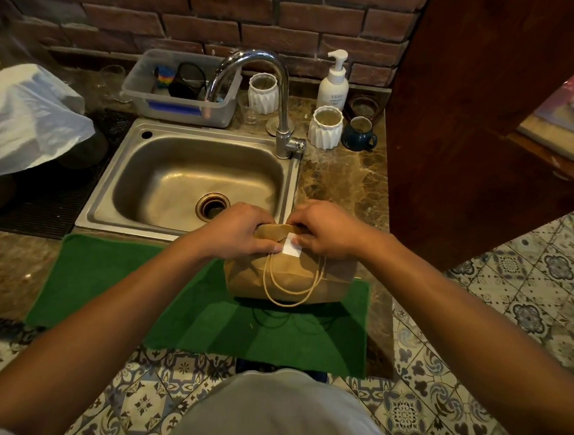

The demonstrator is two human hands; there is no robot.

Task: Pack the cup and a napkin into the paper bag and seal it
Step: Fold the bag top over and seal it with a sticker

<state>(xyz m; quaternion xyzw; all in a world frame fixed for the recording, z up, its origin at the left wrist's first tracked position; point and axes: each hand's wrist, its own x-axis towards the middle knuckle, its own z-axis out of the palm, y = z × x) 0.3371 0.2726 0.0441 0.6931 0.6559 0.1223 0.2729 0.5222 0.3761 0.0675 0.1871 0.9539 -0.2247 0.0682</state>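
A brown paper bag point(291, 279) stands upright on a green mat point(169, 297) in front of the sink, its top folded over and its cord handles hanging down the near side. A white sticker point(292, 247) lies across the folded flap. My left hand point(240, 230) grips the folded top from the left. My right hand point(325, 232) holds the flap from the right, its thumb against the sticker. The cup and the napkin are hidden from view.
A steel sink point(192, 179) with a curved tap point(282, 90) lies just behind the bag. White ribbed cups point(325, 126), a dark mug point(359, 133), a soap pump bottle point(334, 83) and a plastic tub point(182, 89) line the back. A wooden post point(474, 129) rises at the right.
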